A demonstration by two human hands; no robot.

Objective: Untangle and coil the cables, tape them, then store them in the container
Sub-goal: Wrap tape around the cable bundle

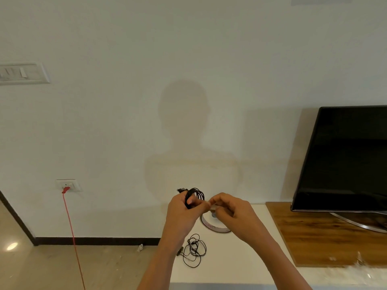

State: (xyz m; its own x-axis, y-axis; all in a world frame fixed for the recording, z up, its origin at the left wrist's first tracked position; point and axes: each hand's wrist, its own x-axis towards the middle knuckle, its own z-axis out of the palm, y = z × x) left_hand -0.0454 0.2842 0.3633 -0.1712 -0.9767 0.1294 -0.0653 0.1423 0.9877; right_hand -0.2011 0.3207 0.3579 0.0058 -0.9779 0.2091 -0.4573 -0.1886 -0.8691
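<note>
My left hand (183,208) grips a coiled black cable (195,194) and holds it up above the white counter (240,262). My right hand (228,210) is close beside it, its fingertips pinching a small pale piece of tape (211,205) next to the coil. Below the hands, a second thin black cable (193,250) lies loose and tangled on the counter. A round container (213,227) with a pale rim stands on the counter behind it, partly hidden by my right hand.
A black TV (343,158) on a metal stand sits on a wooden board (314,237) at the right. A red cord (72,233) runs from a wall socket (68,185) down to the floor at the left. The counter's left edge lies near my left forearm.
</note>
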